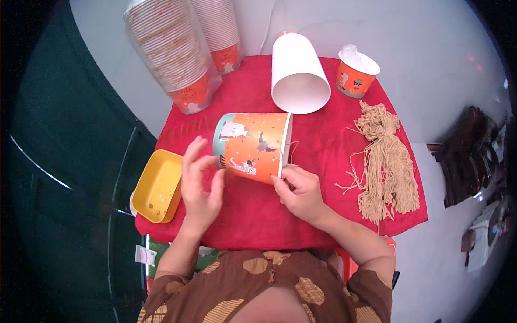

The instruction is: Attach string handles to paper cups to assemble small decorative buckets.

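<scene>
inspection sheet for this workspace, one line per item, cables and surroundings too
Surface: table under red cloth
Work items: orange-and-green cup, held sideways; tan yarn bundle at right
Clutter: yellow tub; bagged cup stacks; white open-ended cylinder on its side; upright cup with white material inside
Hands: right hand pinches the held cup's rim; left hand spread by its base, contact unclear
Cables: thin pale line on the wall, possibly a cord
Surroundings: pale wall; dark green surface at left

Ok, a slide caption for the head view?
Right hand holding an orange cup sideways, left hand at its base, tan yarn on red tablecloth.
</scene>
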`<state>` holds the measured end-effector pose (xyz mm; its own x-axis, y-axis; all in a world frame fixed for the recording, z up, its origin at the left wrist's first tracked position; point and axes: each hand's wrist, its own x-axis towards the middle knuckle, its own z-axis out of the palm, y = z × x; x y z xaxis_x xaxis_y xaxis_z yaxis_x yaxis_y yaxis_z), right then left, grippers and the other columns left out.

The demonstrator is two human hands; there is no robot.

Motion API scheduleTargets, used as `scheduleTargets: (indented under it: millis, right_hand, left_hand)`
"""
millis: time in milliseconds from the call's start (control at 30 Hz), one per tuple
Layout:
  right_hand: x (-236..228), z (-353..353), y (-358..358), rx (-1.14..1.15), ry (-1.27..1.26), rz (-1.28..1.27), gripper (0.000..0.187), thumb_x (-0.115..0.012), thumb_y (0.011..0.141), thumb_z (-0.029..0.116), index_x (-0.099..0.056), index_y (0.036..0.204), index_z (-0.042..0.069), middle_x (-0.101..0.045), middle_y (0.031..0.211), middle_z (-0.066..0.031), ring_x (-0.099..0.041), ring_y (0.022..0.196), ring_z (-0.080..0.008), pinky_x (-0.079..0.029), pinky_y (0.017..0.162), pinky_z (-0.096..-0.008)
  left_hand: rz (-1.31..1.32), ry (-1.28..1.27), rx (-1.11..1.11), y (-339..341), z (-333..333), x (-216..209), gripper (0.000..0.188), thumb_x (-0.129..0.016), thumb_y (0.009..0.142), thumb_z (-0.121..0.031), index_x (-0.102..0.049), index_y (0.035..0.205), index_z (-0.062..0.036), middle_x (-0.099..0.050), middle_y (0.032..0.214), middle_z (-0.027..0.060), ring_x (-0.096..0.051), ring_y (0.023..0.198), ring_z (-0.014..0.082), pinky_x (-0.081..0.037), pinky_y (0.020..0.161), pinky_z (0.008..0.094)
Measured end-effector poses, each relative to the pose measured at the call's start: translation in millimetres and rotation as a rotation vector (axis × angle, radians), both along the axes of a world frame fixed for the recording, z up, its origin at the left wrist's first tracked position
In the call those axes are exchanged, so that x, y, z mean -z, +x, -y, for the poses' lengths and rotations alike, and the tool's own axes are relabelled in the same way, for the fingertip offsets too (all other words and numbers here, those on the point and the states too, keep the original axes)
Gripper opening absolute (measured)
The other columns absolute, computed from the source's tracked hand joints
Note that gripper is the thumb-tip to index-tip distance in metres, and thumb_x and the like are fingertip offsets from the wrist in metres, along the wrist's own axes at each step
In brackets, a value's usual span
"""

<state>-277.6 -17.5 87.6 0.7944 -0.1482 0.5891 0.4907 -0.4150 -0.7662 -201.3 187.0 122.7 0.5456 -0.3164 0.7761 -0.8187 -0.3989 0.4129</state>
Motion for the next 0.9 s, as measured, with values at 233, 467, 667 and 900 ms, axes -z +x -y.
scheduleTargets:
  millis: [233, 467, 667, 900]
  right_hand:
    - [13, -16, -3, 0.073, -0.305, 0.104, 0.01, -0.067, 0.082, 0.002, -0.058, 0.083, 0.001, -0.059, 0.075, -0.0138, -0.061, 0.066, -0.0304, -0.05, 0.055, -0.0388]
    - [5, -13, -24, 0.071, -0.456, 0.131, 0.015, -0.073, 0.077, 0.007, -0.06, 0.084, 0.004, -0.059, 0.074, -0.0099, -0.06, 0.059, -0.0262, -0.048, 0.048, -0.0355]
    - [2, -24, -42, 0.25, -0.171, 0.123, 0.025, -0.071, 0.074, -0.007, -0.062, 0.097, 0.001, -0.062, 0.095, -0.0107, -0.055, 0.056, -0.0104, -0.041, 0.046, -0.0257]
    - [17, -35, -37, 0.143, -0.106, -0.062, 0.022, -0.071, 0.078, -0.002, -0.061, 0.097, 0.0, -0.064, 0.087, -0.0123, -0.062, 0.061, -0.0214, -0.051, 0.055, -0.0323]
  left_hand:
    - [-0.041, 0.063, 0.251, -6, 20, 5, 0.032, -0.067, 0.075, 0.008, -0.059, 0.105, -0.0009, -0.056, 0.128, 0.0178, -0.045, 0.131, 0.0392, -0.036, 0.108, 0.0509]
    - [-0.053, 0.027, 0.236, -13, 22, 19, 0.032, -0.067, 0.075, 0.009, -0.059, 0.104, -0.002, -0.058, 0.124, 0.0169, -0.051, 0.127, 0.0362, -0.033, 0.11, 0.0543]
    - [-0.051, -0.004, 0.242, -19, 17, 26, 0.028, -0.066, 0.075, 0.01, -0.058, 0.099, -0.0022, -0.059, 0.122, 0.0173, -0.052, 0.126, 0.037, -0.034, 0.11, 0.0545]
    - [-0.094, -0.019, 0.249, -30, 12, 27, 0.024, -0.064, 0.077, 0.009, -0.061, 0.099, -0.0015, -0.058, 0.126, 0.0198, -0.046, 0.132, 0.0387, -0.036, 0.109, 0.0506]
